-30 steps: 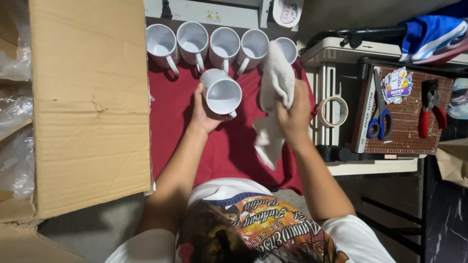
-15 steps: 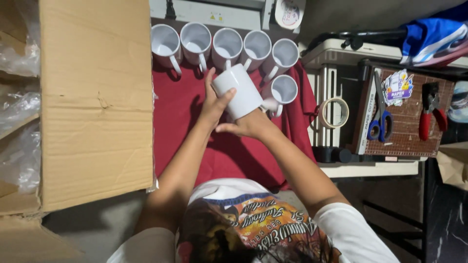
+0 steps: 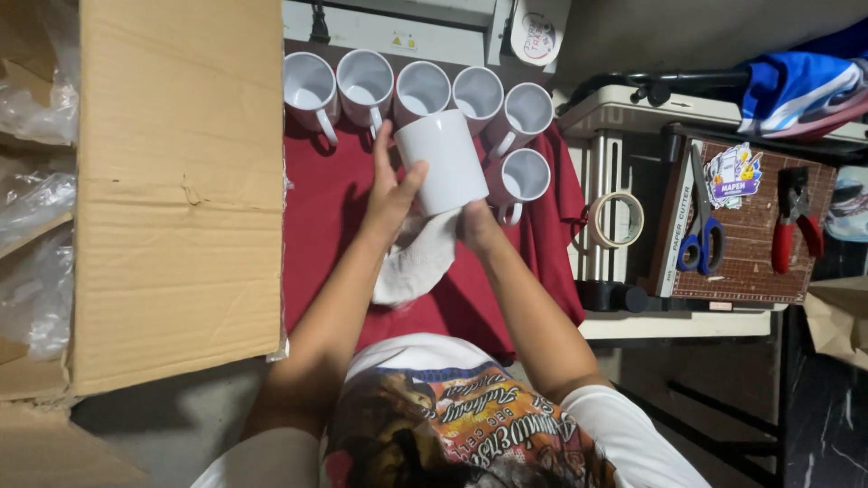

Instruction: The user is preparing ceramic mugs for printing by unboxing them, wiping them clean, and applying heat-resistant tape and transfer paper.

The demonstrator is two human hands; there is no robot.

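Note:
My left hand (image 3: 391, 192) grips a plain white mug (image 3: 443, 161) by its side, held tilted above a red cloth (image 3: 325, 226) that covers the table. My right hand (image 3: 475, 226) is pressed against the mug's lower end and holds a white rag (image 3: 414, 264), which hangs below the mug between my hands. Behind the mug stands a row of several white mugs (image 3: 364, 83), open side up. One more mug (image 3: 524, 176) sits just right of my hands.
A large cardboard box (image 3: 181, 190) fills the left side, with clear plastic wrapping (image 3: 36, 226) beyond it. To the right are a tape roll (image 3: 617, 220) and a cutting mat (image 3: 755, 262) with blue scissors (image 3: 701, 230) and red pliers (image 3: 796, 226).
The mug in my left hand has turned from mouth-up to tilted on its side. My right hand has come down from the raised rag to the mug's lower end.

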